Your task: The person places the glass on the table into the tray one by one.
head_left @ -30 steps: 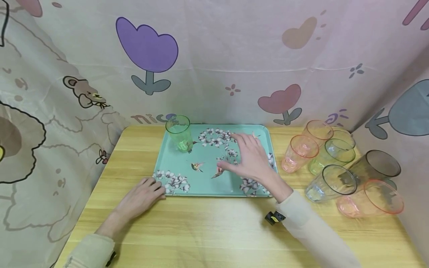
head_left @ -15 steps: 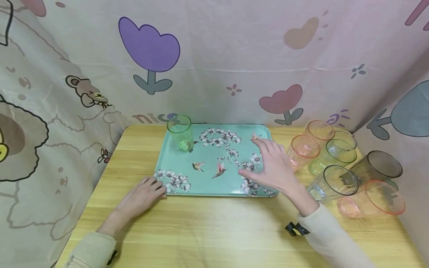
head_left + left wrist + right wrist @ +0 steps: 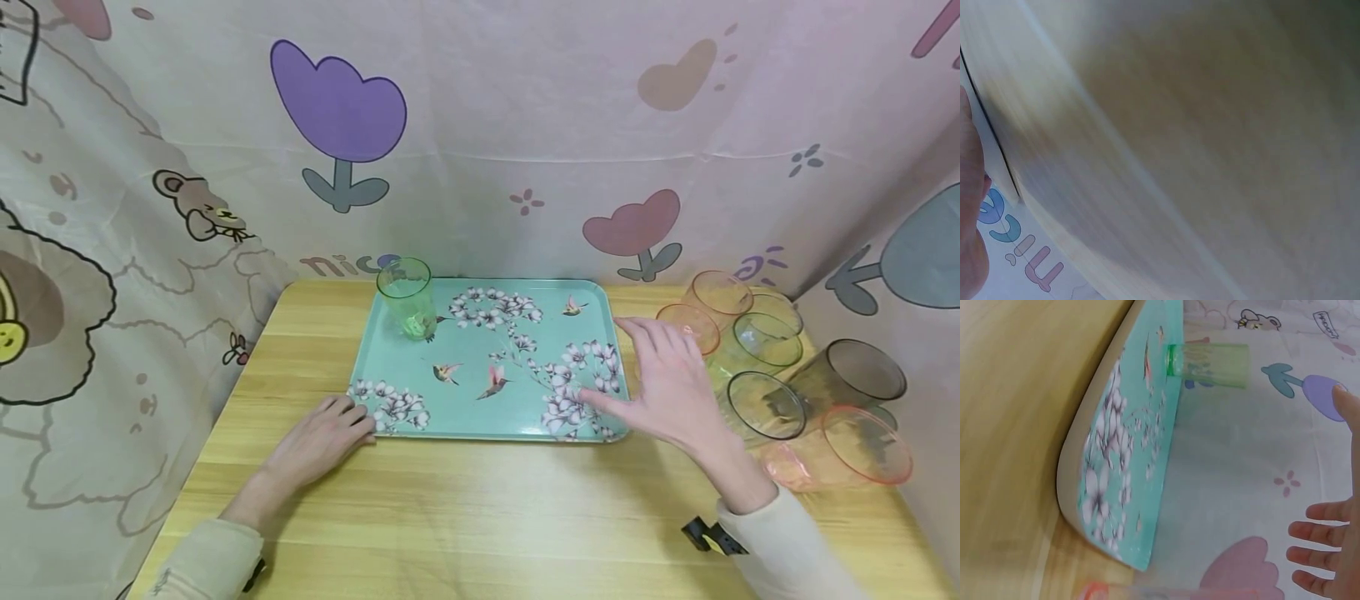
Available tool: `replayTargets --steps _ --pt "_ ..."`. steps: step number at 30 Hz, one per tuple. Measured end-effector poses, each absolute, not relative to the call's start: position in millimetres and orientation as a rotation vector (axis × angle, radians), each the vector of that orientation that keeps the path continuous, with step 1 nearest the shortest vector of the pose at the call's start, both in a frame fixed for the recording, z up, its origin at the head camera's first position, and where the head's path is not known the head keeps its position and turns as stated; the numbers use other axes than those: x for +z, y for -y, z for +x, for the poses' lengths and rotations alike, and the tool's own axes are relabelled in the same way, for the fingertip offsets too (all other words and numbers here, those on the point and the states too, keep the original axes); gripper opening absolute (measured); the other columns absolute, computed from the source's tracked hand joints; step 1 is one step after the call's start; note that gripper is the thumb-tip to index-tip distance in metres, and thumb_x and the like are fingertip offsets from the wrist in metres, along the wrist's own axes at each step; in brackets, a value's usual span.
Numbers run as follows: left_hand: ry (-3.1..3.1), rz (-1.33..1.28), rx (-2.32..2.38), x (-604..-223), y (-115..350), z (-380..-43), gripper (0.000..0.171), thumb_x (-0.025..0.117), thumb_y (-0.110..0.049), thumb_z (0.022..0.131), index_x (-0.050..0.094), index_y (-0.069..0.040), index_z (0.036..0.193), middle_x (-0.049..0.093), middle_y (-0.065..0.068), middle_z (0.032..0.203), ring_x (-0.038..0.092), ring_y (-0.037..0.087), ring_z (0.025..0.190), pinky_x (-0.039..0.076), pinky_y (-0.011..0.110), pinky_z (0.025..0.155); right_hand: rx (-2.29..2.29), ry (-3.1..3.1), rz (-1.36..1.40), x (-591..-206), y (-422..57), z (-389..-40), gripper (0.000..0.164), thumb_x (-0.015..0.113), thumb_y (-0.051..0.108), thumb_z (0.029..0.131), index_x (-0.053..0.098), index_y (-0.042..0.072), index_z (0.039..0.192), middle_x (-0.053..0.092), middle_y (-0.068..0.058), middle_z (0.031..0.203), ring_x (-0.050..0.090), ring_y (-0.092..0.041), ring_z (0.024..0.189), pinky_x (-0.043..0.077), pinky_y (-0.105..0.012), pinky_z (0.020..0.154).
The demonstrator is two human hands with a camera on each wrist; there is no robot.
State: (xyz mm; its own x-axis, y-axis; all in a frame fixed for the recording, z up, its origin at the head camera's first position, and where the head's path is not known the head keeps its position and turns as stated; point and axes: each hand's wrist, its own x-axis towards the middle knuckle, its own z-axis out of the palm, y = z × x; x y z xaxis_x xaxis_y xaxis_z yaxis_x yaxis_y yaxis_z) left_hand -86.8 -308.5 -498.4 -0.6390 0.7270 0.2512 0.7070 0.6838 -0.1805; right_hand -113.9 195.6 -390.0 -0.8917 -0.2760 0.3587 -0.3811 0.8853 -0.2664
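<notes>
A green transparent tumbler (image 3: 408, 300) stands upright at the back left of a turquoise tray (image 3: 465, 417) printed with flowers and birds. My left hand (image 3: 318, 442) rests at the tray's near left corner, fingers loosely bent; in the left wrist view only part of that hand (image 3: 971, 206) shows. Over the tray's right edge hovers my right hand (image 3: 671, 392), empty, thumb and fingers spread apart. Just beyond its fingers is a pink, red-rimmed tumbler (image 3: 690, 325), partly hidden by the hand. The green tumbler (image 3: 1210, 364) also appears in the right wrist view.
Several more tumblers crowd the table's right side: pink (image 3: 718, 293), green (image 3: 768, 342), dark grey (image 3: 851, 375), clear with a black rim (image 3: 759, 408) and pink in front (image 3: 832, 454). A patterned curtain (image 3: 480, 125) hangs behind the wooden table (image 3: 465, 517).
My right hand has moved right, from above the tray's middle to its right edge near the tumblers, staying spread. The left hand stays at the tray's corner; the green tumbler has not moved.
</notes>
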Motion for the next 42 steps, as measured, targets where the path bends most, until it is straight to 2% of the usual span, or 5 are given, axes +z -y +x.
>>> replayTargets --steps 14,24,36,39,42 --pt "2.596 -1.134 0.066 -500 309 -87 0.019 0.063 -0.036 0.099 0.060 -0.018 0.095 0.060 -0.002 0.090 0.057 0.021 0.089 0.054 0.044 0.095 0.391 2.707 0.339 -379 -250 -91 0.111 0.083 0.075 0.063 0.056 0.005 0.144 0.061 -0.024 0.139 0.054 -0.049 0.126 0.040 -0.065 0.101" --pt "2.601 -1.132 0.088 -499 308 -87 0.020 0.062 -0.036 0.100 0.060 -0.018 0.095 0.060 -0.002 0.089 0.057 0.021 0.088 0.054 0.043 0.093 0.394 2.644 0.200 -379 -297 -69 0.113 0.090 0.065 0.053 0.057 0.010 0.146 0.063 -0.031 0.135 0.053 -0.054 0.122 0.037 -0.065 0.092" --pt "2.600 -1.134 0.071 -498 308 -86 0.017 0.064 -0.034 0.098 0.061 -0.018 0.095 0.059 -0.003 0.089 0.057 0.021 0.089 0.054 0.044 0.093 0.410 2.580 0.070 -384 -342 -48 0.113 0.089 0.066 0.053 0.060 0.000 0.140 0.063 -0.033 0.130 0.051 -0.055 0.120 0.033 -0.069 0.091" --pt "2.600 -1.133 0.071 -498 308 -86 0.018 0.064 -0.034 0.099 0.061 -0.018 0.095 0.059 -0.002 0.089 0.057 0.021 0.088 0.054 0.044 0.093 0.476 2.513 0.065 -390 -352 -44 0.118 0.082 0.079 0.058 0.060 -0.002 0.141 0.062 -0.036 0.132 0.050 -0.061 0.120 0.035 -0.068 0.102" --pt "2.601 -1.133 0.074 -498 308 -86 0.018 0.064 -0.035 0.099 0.060 -0.018 0.094 0.059 -0.002 0.089 0.057 0.021 0.089 0.054 0.044 0.093 0.550 2.401 0.093 -400 -361 -40 0.129 0.067 0.097 0.063 0.059 -0.006 0.141 0.059 -0.042 0.133 0.048 -0.064 0.125 0.034 -0.050 0.123"
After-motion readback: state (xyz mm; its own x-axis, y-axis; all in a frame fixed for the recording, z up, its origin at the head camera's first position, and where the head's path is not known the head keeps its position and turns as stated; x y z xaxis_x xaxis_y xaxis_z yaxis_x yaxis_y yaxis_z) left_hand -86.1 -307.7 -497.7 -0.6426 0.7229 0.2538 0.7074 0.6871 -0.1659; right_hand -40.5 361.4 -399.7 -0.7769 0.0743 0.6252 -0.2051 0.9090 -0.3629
